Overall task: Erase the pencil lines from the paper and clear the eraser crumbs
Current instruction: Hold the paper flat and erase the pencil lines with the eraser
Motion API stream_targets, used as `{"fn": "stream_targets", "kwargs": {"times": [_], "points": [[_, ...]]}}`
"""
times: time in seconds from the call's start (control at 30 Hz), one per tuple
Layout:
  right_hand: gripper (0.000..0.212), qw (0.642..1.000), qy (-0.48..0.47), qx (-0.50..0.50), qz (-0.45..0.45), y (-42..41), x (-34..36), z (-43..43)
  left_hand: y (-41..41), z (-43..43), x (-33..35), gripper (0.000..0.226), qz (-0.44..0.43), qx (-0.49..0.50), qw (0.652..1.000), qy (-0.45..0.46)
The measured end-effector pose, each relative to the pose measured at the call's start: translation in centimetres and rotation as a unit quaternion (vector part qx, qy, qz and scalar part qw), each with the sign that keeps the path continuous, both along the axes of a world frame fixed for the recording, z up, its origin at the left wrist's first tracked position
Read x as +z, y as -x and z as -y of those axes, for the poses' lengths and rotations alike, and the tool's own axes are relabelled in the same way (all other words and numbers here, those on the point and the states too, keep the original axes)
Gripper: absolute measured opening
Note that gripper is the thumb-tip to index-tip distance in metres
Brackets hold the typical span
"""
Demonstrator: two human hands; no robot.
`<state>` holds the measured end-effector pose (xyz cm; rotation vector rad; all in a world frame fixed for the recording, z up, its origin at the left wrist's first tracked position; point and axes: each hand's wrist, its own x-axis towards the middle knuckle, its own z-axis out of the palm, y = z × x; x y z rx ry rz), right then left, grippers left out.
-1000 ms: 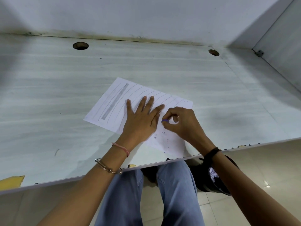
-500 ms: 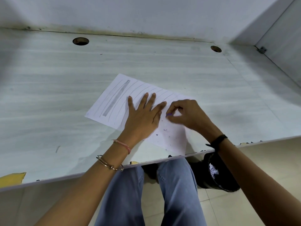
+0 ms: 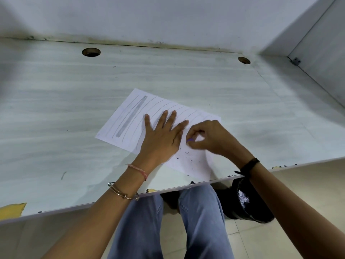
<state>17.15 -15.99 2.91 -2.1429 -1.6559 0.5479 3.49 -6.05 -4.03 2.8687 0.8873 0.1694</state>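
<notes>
A white sheet of paper [image 3: 130, 116] lies slanted on the pale desk, with curved pencil lines and one thick grey shaded bar on its left half. My left hand [image 3: 162, 139] lies flat on the middle of the sheet with fingers spread. My right hand [image 3: 209, 139] pinches a small purple eraser [image 3: 190, 140] against the paper just right of my left hand's fingertips. Dark eraser crumbs [image 3: 186, 156] are scattered on the sheet's near right part, below both hands.
The desk [image 3: 56, 128] has two round cable holes [image 3: 91, 52] [image 3: 244, 60] near the back wall. Its front edge runs just below the paper's near corner. A black waste bin [image 3: 248, 202] with crumpled paper stands on the floor under the desk at right.
My right hand with the eraser has shifted back and forth over the paper's right part. My left hand stays flat on the sheet. The camera view has moved slightly.
</notes>
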Motion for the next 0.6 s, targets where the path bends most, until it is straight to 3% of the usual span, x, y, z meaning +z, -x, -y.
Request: {"fn": "stream_targets", "kwargs": {"times": [0.1, 0.23, 0.37, 0.5, 0.6], "points": [[0.003, 0.994, -0.064, -0.066, 0.066, -0.3, -0.2, -0.6, -0.1, 0.0, -0.1, 0.049, 0.001, 0.002, 1.0, -0.002], [0.004, 0.999, 0.007, 0.036, 0.031, 1.2, -0.1, -0.1, 0.1, -0.1, 0.0, 0.05, -0.005, -0.007, 1.0, -0.008], [0.004, 0.995, -0.047, -0.065, 0.067, -0.6, 0.1, -0.9, -0.1, 0.0, -0.1, 0.049, -0.004, 0.003, 1.0, 0.002], [0.004, 0.999, 0.025, 0.029, 0.033, 1.0, 0.5, -0.4, 0.0, 0.0, -0.1, 0.054, 0.005, -0.003, 1.0, -0.005], [0.004, 0.998, -0.007, -0.034, 0.047, -0.7, 0.2, -0.8, 0.0, -0.1, -0.3, 0.054, 0.003, 0.0, 1.0, -0.003]]}}
